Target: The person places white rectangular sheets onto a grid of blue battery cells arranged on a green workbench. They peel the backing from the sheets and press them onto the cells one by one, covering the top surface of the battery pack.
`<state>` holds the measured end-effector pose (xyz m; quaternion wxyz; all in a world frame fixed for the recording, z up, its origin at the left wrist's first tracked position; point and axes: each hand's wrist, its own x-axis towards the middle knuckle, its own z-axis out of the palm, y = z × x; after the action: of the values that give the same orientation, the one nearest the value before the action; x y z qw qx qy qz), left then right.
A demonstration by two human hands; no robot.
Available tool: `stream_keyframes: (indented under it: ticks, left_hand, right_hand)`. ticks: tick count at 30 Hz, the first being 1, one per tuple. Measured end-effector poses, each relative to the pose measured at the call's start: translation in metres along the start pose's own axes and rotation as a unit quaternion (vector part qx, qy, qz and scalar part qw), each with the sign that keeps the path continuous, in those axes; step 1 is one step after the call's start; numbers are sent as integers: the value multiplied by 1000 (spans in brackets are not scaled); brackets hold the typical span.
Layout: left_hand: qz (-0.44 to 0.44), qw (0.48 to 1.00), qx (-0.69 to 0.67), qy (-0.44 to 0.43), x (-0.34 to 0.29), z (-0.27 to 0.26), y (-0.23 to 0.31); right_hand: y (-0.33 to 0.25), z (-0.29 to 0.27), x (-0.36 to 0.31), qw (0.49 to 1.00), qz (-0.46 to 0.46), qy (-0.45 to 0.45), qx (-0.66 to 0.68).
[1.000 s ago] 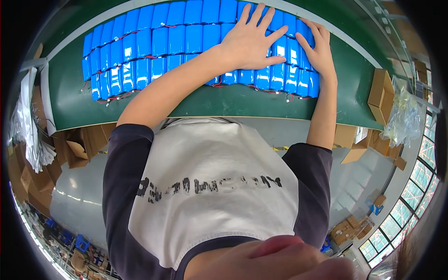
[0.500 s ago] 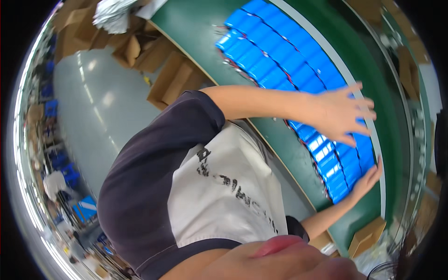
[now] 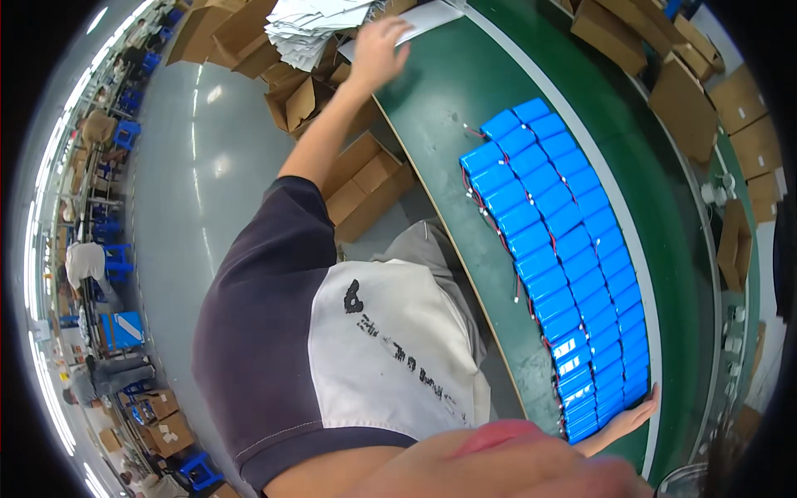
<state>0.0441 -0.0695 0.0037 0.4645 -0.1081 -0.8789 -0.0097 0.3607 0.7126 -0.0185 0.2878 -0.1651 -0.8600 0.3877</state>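
Papers (image 3: 311, 37), white and loosely heaped, lie by the counter's left end, with an open box (image 3: 365, 187) below its near edge. The left hand (image 3: 380, 54) is open over the white end strip (image 3: 436, 17), near the left near corner, thumb apart from the fingers; whether it touches the strip, I cannot tell. Across the middle and right of the green counter (image 3: 436, 79) lie the blue batteries (image 3: 569, 241), packed in three rows. The rows' long axis follows the counter's long edges; each battery points crosswise — near edge to far — with wires (image 3: 475, 199) trailing from the front row toward the near edge. The right hand (image 3: 628, 419), open with fingers extended, is at the rows' right end — fingertips by the far edge.
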Motion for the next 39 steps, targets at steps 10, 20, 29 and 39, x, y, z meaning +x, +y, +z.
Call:
stream_keyframes:
  ticks: [10,20,29,39]
  left_hand:
    - [47,972,172,-152,27,-44,-69]
    - [-95,944,42,-313,-19,29,19]
    - [-72,971,101,-203,-63,-2,1]
    - [-309,868,73,-382,-93,-46,-23]
  right_hand:
    - [0,1,3,999,35,-17,0]
    - [5,-2,8,998,10,-37,-50]
    - [-8,3,8,994,11,-53,-93]
    - [-89,-13,-23,990,3,136,43]
